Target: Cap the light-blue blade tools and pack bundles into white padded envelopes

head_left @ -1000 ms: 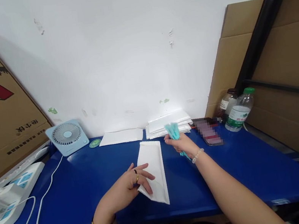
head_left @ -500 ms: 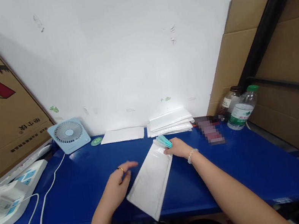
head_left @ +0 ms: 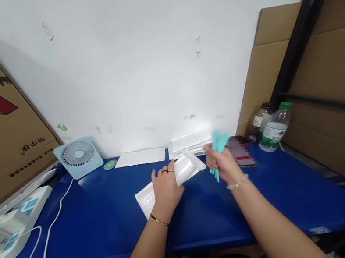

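My left hand (head_left: 167, 188) is closed round the middle of a white padded envelope (head_left: 185, 169), pressing it into a curve. The envelope lies slantwise, its flap end pointing right and its other end sticking out left of the hand. To the right, apart from the envelope, my right hand (head_left: 224, 165) grips a bundle of turquoise thin pieces (head_left: 219, 140). Its wider end fans out above the fist and narrow tips show below; motion blurs it, and I cannot tell what the pieces are.
Along the wall on the blue table (head_left: 108, 220) lie a stack of white envelopes (head_left: 191, 140), a single flat envelope (head_left: 140, 157) and a green disc (head_left: 110, 164). A blue fan (head_left: 79, 156) and power strip (head_left: 28, 212) stand left. Right are a phone (head_left: 244, 156) and bottles (head_left: 273, 133).
The turquoise bundle has come out of the envelope in my right hand, which moved right and let the envelope go. My left hand moved right and took hold of the envelope.
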Motion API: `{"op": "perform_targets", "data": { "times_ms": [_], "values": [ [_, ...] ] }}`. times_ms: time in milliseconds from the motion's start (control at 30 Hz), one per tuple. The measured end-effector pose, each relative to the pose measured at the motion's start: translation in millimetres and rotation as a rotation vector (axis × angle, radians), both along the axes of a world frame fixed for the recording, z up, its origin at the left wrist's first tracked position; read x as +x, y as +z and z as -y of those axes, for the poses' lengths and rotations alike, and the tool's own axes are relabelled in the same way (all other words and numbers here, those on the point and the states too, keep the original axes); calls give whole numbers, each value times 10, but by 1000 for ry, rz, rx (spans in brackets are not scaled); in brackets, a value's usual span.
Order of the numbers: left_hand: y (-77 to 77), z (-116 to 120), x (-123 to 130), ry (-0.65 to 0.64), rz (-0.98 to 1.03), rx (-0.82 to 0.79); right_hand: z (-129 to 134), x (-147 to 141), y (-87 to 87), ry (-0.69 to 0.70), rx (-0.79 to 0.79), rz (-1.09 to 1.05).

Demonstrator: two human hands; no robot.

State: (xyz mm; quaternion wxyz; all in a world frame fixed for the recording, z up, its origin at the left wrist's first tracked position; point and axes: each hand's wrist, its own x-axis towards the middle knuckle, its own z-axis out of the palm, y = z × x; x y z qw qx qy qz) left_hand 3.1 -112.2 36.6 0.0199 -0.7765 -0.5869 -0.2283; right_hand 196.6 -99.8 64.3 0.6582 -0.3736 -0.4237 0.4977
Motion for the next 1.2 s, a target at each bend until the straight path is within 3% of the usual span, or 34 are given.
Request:
{"op": "perform_targets", "data": {
  "times_ms": [133, 300, 433, 633, 800, 933, 1033, 1200],
  "values": [
    [108, 16, 63, -52, 114, 35, -89, 96, 273, -161, 224, -269],
    [180, 29, 161, -156, 291, 76, -85, -71, 359, -179, 225, -187],
    [146, 16, 181, -207, 462, 75, -30, -188, 415, -34, 174, 24],
    [130, 17, 159, -217, 790, 62, 74, -368, 840, 262, 147, 458],
    [165, 44, 96, -245, 948, 27, 91, -445, 1058, 246, 233, 491],
    [114, 4, -6, -421, 1086, -69, 107, -377, 1008, 203, 399, 423],
    [45, -38, -94, -630, 1277, -267, 169, -342, 865, 126, 523, 433],
    [-8, -33, -208, -874, 1429, -704, 291, -401, 682, 60, 734, 765]
  ]
}}
